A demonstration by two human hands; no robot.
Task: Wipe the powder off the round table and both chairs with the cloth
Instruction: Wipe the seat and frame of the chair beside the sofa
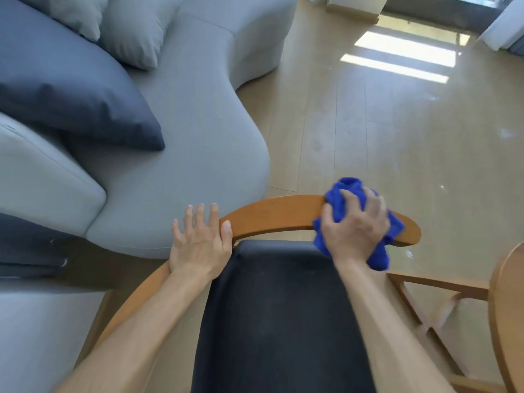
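Curved grey sofa point(181, 137) bearing 2 pale cushions point(136, 29) and 1 dark cushion point(71, 89); wood floor point(397, 143) crossed by sunlight bands point(405, 49).

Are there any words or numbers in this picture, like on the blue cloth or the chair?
None: no text can be read anywhere in this view.
The blue cloth, the chair and the grey sofa show no words, labels, brands or numbers.

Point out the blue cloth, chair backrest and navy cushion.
blue cloth point(347, 187): head view, bunched top
chair backrest point(272, 215): head view, bare wooden middle
navy cushion point(76, 100): head view, centre
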